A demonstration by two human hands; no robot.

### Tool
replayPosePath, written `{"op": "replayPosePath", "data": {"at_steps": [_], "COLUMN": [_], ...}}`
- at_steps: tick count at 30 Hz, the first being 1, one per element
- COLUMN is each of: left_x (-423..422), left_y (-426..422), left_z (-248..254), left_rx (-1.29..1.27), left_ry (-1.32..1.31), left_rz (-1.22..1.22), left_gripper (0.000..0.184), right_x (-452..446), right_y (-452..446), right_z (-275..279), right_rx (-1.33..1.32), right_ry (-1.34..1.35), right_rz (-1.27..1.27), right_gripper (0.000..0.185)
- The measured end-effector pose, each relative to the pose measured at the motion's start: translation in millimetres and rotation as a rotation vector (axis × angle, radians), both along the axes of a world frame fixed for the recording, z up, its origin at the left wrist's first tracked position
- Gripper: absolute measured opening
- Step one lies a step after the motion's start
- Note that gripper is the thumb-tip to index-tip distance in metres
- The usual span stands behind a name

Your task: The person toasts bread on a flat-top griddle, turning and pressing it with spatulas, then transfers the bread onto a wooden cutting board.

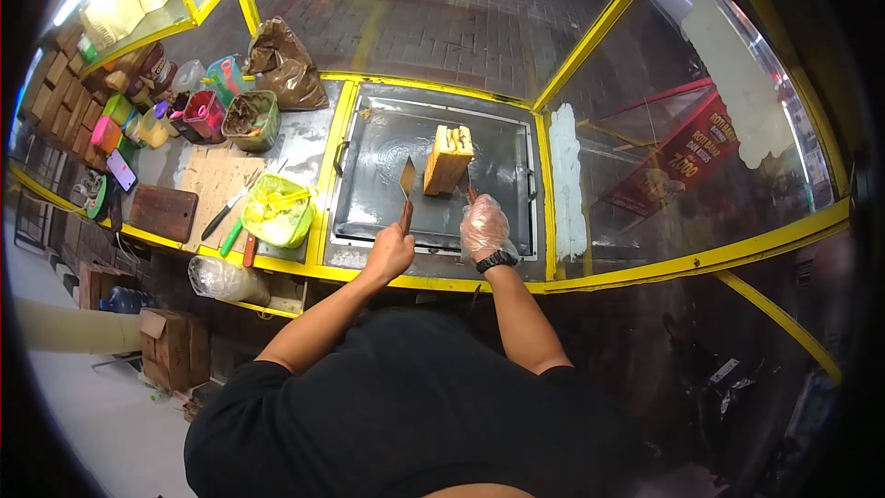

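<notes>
A filled block of toasted bread [447, 160] stands on the dark flat griddle [369, 212], its pale filled side facing up. My left hand [391, 253] is closed around the wooden handle of a metal spatula [407, 180], whose blade points up just left of the bread, apart from it. In a clear plastic glove, my right hand [485, 227] is closed at the bread's lower right. A brownish handle [472, 195] sticks out of its fingers, seemingly of a second spatula; its blade is mostly hidden. A black watch [497, 261] is on that wrist.
Left of the griddle are a green basin [277, 211] with yellow plastic, knives [224, 218], a cutting board [162, 213], a phone [121, 170] and several tubs [251, 120]. A brown plastic bag [284, 69] stands behind. Yellow frame bars [604, 28] and glass panes enclose the stall.
</notes>
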State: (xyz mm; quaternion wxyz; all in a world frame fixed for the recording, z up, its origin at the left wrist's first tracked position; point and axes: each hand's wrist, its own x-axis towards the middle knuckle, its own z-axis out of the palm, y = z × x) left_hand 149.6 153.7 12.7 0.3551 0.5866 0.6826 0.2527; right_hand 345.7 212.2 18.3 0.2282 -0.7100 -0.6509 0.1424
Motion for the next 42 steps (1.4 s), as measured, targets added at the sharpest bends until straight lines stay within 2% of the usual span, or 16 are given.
{"op": "replayPosePath", "data": {"at_steps": [3, 6, 11, 13, 22, 26, 29, 35, 42], "left_x": [6, 17, 27, 33, 85, 112, 115, 81, 33], "left_y": [-11, -15, -21, -24, -3, 30, 51, 62, 12], "left_z": [-4, -16, -27, -9, -35, -44, -52, -52, -46], "left_rx": [0.011, 0.082, -0.022, -0.053, 0.06, -0.003, 0.053, 0.073, 0.056], "left_ry": [-0.013, 0.01, 0.111, 0.129, 0.137, 0.101, 0.137, 0.194, 0.23], "left_rz": [-0.08, -0.256, -0.292, -0.281, -0.434, -0.399, -0.345, -0.21, -0.151], "left_gripper": [0.033, 0.074, 0.036, 0.026, 0.024, 0.023, 0.021, 0.021, 0.024], "right_x": [-6, -17, -17, -9, 52, 80, 87, 51, 3], "right_y": [-1, -3, -6, -8, -19, 4, 34, 70, 34], "right_z": [-4, -11, -14, -20, -22, -37, -52, -51, -35], "right_rx": [-0.005, -0.001, -0.022, -0.013, -0.026, -0.006, 0.007, 0.044, -0.041], "right_ry": [-0.009, -0.006, 0.013, 0.025, 0.01, -0.016, -0.007, 0.079, 0.051], "right_rz": [0.036, 0.051, 0.062, 0.043, -0.096, -0.096, -0.045, 0.129, 0.191], "right_gripper": [0.018, 0.016, 0.015, 0.015, 0.018, 0.018, 0.017, 0.017, 0.02]}}
